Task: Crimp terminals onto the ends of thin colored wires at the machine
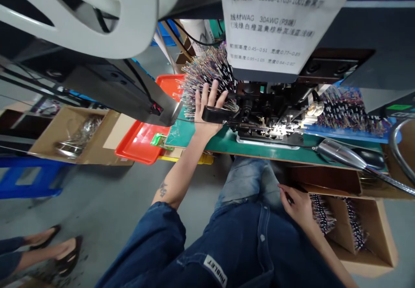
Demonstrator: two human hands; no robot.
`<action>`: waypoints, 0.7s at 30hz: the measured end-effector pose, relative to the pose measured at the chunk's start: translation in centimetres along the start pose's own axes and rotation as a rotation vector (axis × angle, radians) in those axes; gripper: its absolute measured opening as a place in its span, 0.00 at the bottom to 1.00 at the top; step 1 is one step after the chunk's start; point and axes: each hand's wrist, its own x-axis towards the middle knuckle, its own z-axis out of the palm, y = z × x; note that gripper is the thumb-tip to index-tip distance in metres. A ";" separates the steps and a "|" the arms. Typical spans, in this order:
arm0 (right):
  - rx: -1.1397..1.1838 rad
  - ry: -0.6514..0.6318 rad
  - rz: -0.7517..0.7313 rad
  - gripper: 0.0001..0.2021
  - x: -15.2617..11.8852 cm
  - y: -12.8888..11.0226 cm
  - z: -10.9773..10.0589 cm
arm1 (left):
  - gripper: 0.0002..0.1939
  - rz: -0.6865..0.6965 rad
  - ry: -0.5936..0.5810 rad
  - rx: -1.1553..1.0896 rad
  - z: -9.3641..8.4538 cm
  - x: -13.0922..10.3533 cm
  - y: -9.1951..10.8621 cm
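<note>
My left hand (207, 111) lies with its fingers spread against a large heap of thin multicoloured wires (207, 70), left of a black terminal crimping machine (249, 111). A black bar of the machine passes in front of part of the palm. The wire ends point up and outward, and the hand is not wrapped round any of them. My right hand (300, 204) is low beside my thigh, below the table edge; its fingers are loosely bent with a gap between them, and I see nothing in them. The machine's lit work point (280, 129) stands over the green table top (223, 143).
More wires (343, 111) lie on a blue tray at right, near a lamp (340, 153). An open carton (376, 253) with wire bundles stands below. Orange trays (139, 143) and a carton (94, 145) are at left. Another person's feet (66, 251) show at lower left.
</note>
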 end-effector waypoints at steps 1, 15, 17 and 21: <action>0.003 0.000 -0.017 0.11 0.2 -0.2 0.1 | 0.22 0.030 -0.033 -0.017 0.2 0.7 -0.1; -0.021 -0.026 -0.063 0.11 0.1 -0.6 0.2 | 0.13 -0.160 0.060 0.042 0.7 -5.2 -1.0; -0.011 -0.028 -0.065 0.11 0.1 -0.5 0.5 | 0.13 -0.208 0.082 0.040 0.1 -7.6 -0.3; 0.016 -0.031 -0.066 0.10 0.0 -0.3 1.2 | 0.15 -0.272 0.119 0.074 -1.7 -12.3 1.9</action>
